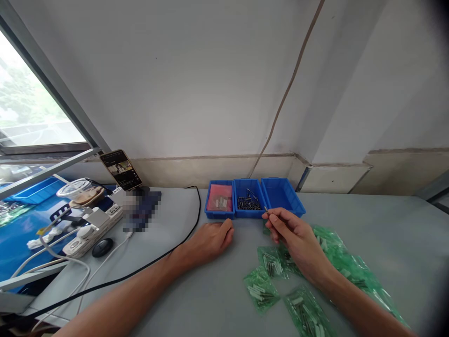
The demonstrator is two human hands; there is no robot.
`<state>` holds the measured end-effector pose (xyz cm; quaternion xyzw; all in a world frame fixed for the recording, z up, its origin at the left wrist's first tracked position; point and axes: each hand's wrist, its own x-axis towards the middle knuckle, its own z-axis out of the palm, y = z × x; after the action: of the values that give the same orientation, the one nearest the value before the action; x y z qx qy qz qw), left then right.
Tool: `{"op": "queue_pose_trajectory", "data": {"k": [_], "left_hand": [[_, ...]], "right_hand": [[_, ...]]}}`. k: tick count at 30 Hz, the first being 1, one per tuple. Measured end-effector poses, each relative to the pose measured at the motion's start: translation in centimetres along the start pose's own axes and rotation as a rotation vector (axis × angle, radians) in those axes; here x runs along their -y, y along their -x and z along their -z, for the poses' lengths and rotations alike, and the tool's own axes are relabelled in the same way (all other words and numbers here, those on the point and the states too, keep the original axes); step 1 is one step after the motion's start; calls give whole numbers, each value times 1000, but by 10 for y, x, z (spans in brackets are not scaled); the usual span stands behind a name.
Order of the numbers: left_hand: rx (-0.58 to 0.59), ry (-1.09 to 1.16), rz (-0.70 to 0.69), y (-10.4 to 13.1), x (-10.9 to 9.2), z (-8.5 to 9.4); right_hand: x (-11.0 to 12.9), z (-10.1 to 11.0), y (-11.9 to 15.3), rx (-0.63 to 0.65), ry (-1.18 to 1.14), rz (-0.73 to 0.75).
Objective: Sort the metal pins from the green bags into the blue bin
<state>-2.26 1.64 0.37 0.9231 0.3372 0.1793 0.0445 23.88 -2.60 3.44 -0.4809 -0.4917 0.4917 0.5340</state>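
My right hand [289, 234] pinches a small, thin, screw-like metal piece [266, 210] between thumb and fingertips, just in front of the blue bins. My left hand [210, 239] rests on the table, curled closed with the thumb against the fingers; whether anything is inside is hidden. Dark metal screws [249, 201] lie in the middle blue bin [239, 185]. The left blue bin [219, 216] holds a pink bag [220, 196] of small parts. Beside them stands an empty right blue bin [280, 192]. Green plastic bags [261, 289] with white and metal pieces lie near my right forearm.
A black cable [140, 270] crosses the table under my left forearm. Left of it are a power strip [94, 229], a black mouse-shaped object [102, 247] and a propped phone [121, 169]. More green bags [361, 274] spread to the right. A wall stands behind the bins.
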Motion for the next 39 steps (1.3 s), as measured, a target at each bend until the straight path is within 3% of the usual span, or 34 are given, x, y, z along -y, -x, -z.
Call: {"op": "queue_pose_trajectory", "data": {"k": [4, 7, 10, 15, 19, 22, 31, 35, 39], "left_hand": [[2, -8, -5, 1, 1, -1], [8, 0, -6, 2, 2, -3], [19, 6, -8, 2, 3, -2], [41, -7, 6, 1, 2, 0], [52, 1, 22, 1, 1, 1], [60, 33, 31, 1, 1, 2], [80, 42, 44, 0, -1, 5], [76, 13, 35, -1, -1, 5], [57, 8, 22, -1, -1, 4]], "right_hand": [[5, -1, 3, 110, -242, -154], [6, -1, 3, 129, -289, -181], [2, 0, 2, 72, -138, -101], [-6, 1, 0, -77, 330, 186], [-7, -1, 1, -78, 450, 288], [-5, -2, 2, -28, 379, 212], [1, -4, 2, 108, -156, -145], [5, -4, 2, 91, -177, -140], [1, -3, 2, 27, 77, -11]]}}
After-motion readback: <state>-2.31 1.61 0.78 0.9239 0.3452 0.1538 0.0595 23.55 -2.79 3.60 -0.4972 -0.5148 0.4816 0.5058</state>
